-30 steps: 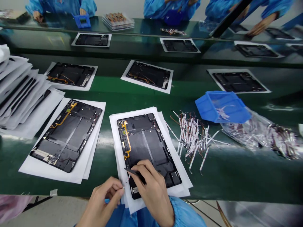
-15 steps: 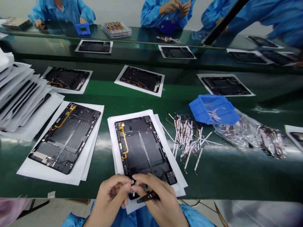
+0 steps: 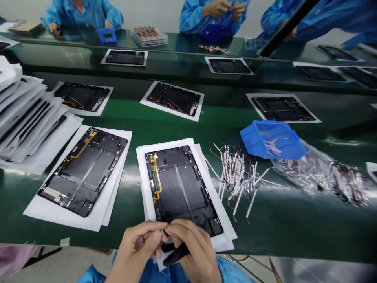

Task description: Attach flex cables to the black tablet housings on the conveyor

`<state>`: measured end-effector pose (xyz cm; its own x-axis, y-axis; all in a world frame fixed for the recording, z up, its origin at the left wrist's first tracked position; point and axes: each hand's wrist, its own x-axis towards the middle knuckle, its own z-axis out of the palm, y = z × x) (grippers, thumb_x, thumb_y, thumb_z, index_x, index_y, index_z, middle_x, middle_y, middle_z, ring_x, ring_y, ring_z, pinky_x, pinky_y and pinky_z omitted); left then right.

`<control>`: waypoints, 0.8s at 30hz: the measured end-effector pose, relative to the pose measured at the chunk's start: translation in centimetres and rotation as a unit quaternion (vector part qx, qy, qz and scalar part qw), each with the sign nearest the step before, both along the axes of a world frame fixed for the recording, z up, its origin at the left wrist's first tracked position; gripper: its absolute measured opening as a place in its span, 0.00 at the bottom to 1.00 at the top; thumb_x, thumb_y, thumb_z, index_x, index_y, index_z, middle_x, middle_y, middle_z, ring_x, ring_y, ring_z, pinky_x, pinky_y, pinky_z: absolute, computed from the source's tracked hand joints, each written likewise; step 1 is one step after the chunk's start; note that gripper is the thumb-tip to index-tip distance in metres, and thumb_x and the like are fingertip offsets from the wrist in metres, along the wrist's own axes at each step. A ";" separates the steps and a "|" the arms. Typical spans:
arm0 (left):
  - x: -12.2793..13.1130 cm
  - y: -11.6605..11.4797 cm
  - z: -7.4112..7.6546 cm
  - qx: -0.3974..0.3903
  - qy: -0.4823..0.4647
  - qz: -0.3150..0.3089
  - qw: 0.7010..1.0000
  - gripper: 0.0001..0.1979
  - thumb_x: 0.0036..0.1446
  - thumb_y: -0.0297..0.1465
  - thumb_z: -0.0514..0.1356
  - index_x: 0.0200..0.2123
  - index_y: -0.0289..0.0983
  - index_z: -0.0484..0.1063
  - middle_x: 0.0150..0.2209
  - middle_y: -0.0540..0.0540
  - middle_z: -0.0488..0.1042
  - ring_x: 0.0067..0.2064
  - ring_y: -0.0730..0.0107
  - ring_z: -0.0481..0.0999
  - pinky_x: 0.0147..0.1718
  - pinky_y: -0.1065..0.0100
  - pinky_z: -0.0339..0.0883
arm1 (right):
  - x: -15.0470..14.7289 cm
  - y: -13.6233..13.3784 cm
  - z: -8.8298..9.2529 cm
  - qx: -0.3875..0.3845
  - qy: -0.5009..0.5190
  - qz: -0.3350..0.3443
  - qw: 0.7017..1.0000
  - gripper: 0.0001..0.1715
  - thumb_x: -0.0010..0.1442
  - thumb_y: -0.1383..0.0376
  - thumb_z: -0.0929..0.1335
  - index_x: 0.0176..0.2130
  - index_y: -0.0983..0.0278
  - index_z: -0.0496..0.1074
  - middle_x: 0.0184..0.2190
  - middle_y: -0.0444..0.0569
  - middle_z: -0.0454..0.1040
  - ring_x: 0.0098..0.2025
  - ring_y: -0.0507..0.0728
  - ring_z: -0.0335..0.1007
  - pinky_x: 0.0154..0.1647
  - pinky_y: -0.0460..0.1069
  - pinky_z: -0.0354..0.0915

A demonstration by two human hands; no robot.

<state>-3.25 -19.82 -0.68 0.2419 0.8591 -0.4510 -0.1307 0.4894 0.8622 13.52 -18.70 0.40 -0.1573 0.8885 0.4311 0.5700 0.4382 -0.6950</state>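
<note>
Patience: your left hand [image 3: 138, 248] and right hand [image 3: 196, 251] pinch one tiny strip [image 3: 163, 233] above the tablet [image 3: 180, 188], right also clasping tweezers [image 3: 176, 255]; pull gently.

1. There's the left hand [image 3: 137, 247] at the near edge, fingers curled, thumb and forefinger pinched tip to tip.
2. The right hand [image 3: 196, 251] is just beside it, palm down, fingertips meeting the left's.
3. Its lower fingers grip a dark tool [image 3: 176, 255]; both wrists run off the near edge.

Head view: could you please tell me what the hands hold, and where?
Right hand grips a black tool by one end; left hand pinches a small piece, unidentifiable.
</note>
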 end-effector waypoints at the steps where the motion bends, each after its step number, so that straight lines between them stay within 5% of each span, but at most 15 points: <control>1: 0.1 0.0 -0.1 -0.012 -0.007 0.004 1.000 0.17 0.61 0.43 0.63 0.45 0.38 0.81 0.33 0.43 0.80 0.26 0.72 0.74 0.26 0.72 0.70 | -0.1 0.0 -0.1 0.005 0.005 -0.003 1.000 0.09 0.65 0.74 0.64 0.40 0.62 0.71 0.31 0.46 0.78 0.32 0.52 0.77 0.37 0.46 0.72; 12: 1.1 -1.7 -1.8 -0.090 -0.155 0.088 0.980 0.15 0.56 0.42 0.68 0.43 0.41 0.83 0.30 0.46 0.78 0.22 0.80 0.70 0.23 0.76 0.67 | -0.3 0.4 0.2 -0.014 0.043 0.003 0.999 0.08 0.67 0.71 0.65 0.42 0.61 0.74 0.31 0.45 0.80 0.32 0.52 0.78 0.36 0.45 0.72; 15: 1.2 -2.1 -2.1 -0.097 -0.150 0.091 0.980 0.15 0.56 0.43 0.69 0.44 0.42 0.83 0.31 0.46 0.79 0.22 0.79 0.71 0.23 0.75 0.67 | -0.2 0.4 0.2 -0.001 0.058 0.016 0.998 0.09 0.67 0.72 0.65 0.41 0.62 0.75 0.31 0.45 0.80 0.31 0.52 0.78 0.36 0.45 0.72; 19: 1.1 -2.1 -2.1 -0.080 -0.122 0.095 0.985 0.15 0.55 0.43 0.69 0.43 0.41 0.83 0.30 0.45 0.79 0.23 0.78 0.72 0.25 0.74 0.68 | -0.2 0.6 0.4 -0.100 0.123 0.003 0.987 0.05 0.65 0.69 0.68 0.37 0.61 0.74 0.28 0.43 0.78 0.28 0.50 0.76 0.30 0.42 0.71; 24: 1.4 -1.9 -0.7 -0.057 -0.075 0.119 0.988 0.15 0.55 0.44 0.69 0.41 0.42 0.83 0.29 0.47 0.79 0.23 0.77 0.72 0.26 0.74 0.69 | -0.3 0.6 0.3 -0.139 0.183 0.017 0.973 0.07 0.62 0.72 0.69 0.34 0.61 0.74 0.28 0.42 0.77 0.29 0.50 0.75 0.30 0.41 0.70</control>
